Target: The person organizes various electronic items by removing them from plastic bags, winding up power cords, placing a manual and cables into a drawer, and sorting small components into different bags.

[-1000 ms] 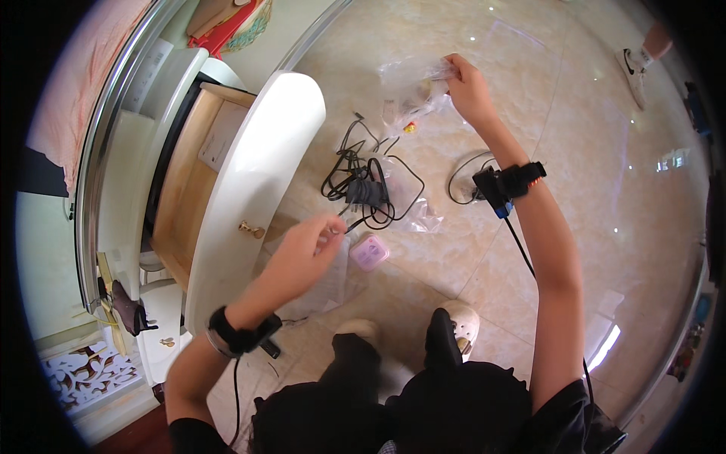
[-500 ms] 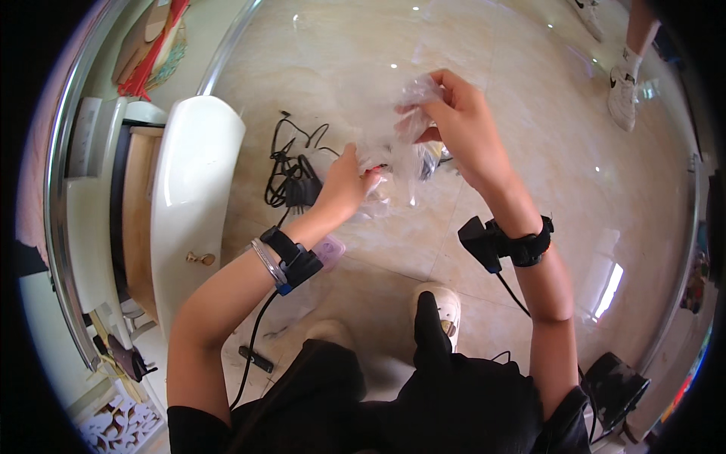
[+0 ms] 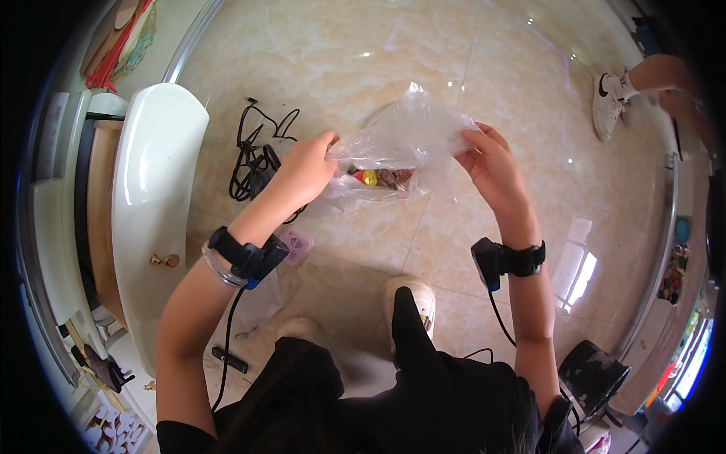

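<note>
Between my hands a clear plastic bag (image 3: 423,125) is spread wide, its mouth facing me. My left hand (image 3: 308,166) pinches the bag's left edge. On the other side my right hand (image 3: 490,160) grips its right edge between thumb and fingers. Small colourful items (image 3: 382,178) show inside, among them a round yellow one and some red and brown pieces too small to name. Just left of my left hand, a tangle of black cable (image 3: 253,166) lies on the floor, partly hidden by my forearm.
An open white drawer (image 3: 159,151) with a brass knob juts out on the left. A pink square packet (image 3: 296,248) lies below my left forearm, and a small black device (image 3: 230,359) lies near my leg. Another person's white shoe (image 3: 607,110) stands at the far right.
My hands have moved apart and the crumpled bag is now stretched open, so its contents show. The view has shifted, and the other person's foot appears in a different position.
</note>
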### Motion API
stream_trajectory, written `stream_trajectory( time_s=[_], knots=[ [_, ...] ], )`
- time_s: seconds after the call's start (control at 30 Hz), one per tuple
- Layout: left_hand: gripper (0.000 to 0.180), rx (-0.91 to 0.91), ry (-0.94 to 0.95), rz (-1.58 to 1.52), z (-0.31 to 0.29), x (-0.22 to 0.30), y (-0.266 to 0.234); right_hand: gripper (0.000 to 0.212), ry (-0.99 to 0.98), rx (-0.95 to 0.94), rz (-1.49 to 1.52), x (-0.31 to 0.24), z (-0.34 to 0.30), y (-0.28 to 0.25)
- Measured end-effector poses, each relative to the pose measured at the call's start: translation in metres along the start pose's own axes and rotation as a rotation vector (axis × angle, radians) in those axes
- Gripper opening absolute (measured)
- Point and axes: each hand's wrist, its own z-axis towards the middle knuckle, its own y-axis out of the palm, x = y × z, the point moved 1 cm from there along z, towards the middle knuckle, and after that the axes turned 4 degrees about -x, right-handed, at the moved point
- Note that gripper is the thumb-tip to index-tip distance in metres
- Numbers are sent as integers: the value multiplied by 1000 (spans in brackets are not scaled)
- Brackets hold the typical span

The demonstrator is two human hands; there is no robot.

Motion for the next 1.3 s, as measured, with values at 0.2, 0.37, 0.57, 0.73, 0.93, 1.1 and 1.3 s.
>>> stream_trajectory(
  time_s=[0.2, 0.37, 0.57, 0.73, 0.93, 1.1, 1.3],
  knots=[
    [45, 135, 167, -73, -4, -7, 3, 32, -221, 180, -292, 15, 5, 10],
    [45, 296, 508, 152, -16, -11, 4, 18, -663, 150, -843, 37, -31, 17],
    [30, 124, 405, 325, -33, -1, 11, 25, -945, -399, -1426, 90, -59, 54],
    [28, 280, 399, 422, -19, -22, 35, 21, -998, -267, -1712, 112, -32, 45],
    [47, 237, 344, 343, -12, -15, 40, 21, -822, -176, -1848, 93, -25, 36],
    [61, 126, 316, 230, -18, -1, 43, 38, -798, -77, -1746, 79, -23, 33],
    [70, -86, 387, -106, -36, 28, 19, 36, -697, -107, -1621, 37, -44, 48]
  ],
)
